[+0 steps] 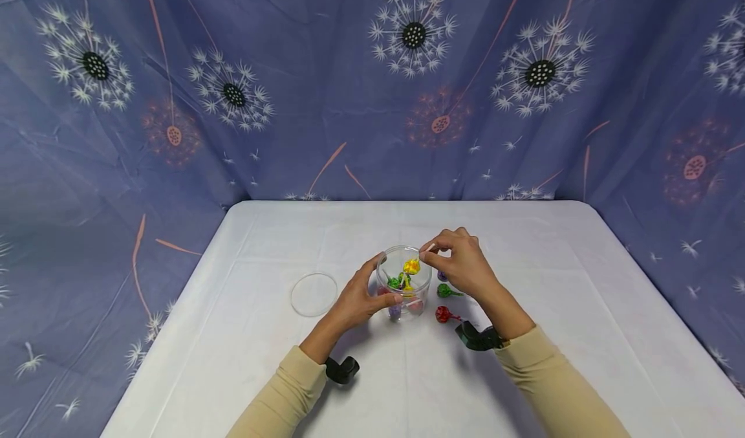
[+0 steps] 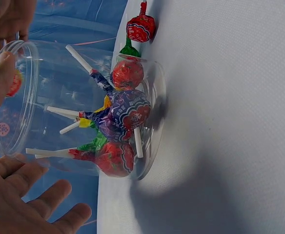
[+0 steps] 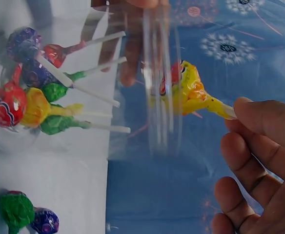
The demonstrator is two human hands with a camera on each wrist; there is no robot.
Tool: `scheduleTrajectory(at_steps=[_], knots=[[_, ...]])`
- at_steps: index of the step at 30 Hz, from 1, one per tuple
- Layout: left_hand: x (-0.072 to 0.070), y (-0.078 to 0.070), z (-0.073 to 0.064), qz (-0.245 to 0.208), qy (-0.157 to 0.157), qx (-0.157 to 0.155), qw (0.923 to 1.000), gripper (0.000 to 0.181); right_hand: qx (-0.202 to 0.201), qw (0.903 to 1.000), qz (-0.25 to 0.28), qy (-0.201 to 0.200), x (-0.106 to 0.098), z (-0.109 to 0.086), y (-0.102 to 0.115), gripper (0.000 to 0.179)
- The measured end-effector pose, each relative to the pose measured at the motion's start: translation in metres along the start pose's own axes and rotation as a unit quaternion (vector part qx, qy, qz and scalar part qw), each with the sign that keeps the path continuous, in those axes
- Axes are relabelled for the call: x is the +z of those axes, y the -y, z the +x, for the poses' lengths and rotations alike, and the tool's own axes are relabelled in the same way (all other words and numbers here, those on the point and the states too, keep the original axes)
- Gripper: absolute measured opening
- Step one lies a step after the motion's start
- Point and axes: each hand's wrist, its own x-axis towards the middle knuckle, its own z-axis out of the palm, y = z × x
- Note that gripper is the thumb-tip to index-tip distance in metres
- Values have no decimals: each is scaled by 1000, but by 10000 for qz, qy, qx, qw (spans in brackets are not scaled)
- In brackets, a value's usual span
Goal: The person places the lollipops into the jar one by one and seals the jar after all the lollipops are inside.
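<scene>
A clear round plastic jar (image 1: 423, 290) stands upright on the table. My left hand (image 1: 359, 301) grips it near the rim, thumb on the near side. Wrapped lollipops lie inside, among them a purple one (image 2: 130, 108) and a red one (image 2: 115, 159), with several white sticks pointing up. Over the jar's mouth, my right hand (image 1: 464, 268) pinches a yellow lollipop (image 3: 191, 90) by its stick, its wrapped head hanging downward at the rim. Just right of the jar, a purple lollipop (image 1: 442, 275), a green lollipop (image 1: 445, 290) and a red lollipop (image 1: 444, 314) lie on the table.
A clear round piece like a lid (image 1: 311, 316) lies flat left of the jar. White cloth covers the table (image 1: 233, 354). Behind it hangs a blue curtain (image 1: 326, 101) with a dandelion print. Each wrist wears a black camera mount (image 1: 342, 370).
</scene>
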Motion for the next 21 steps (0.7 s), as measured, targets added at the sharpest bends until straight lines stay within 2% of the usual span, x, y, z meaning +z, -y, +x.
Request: scheduleTrajectory(at_steps=[7,13,17,21], knots=[[-1,0,-1,-40,24,-1,10000,90,-433,9986,-286,39,16,3,1,4],[-1,0,0,-2,26,39,10000,89,-722,9941,-809,47,27,1,2,7],[-1,0,-1,12,15,-2,10000,90,-853,9905,-1075,7,30,-1,3,8],[-1,0,-1,23,2,45,10000,90,-876,9898,-1127,11,31,-2,5,5]])
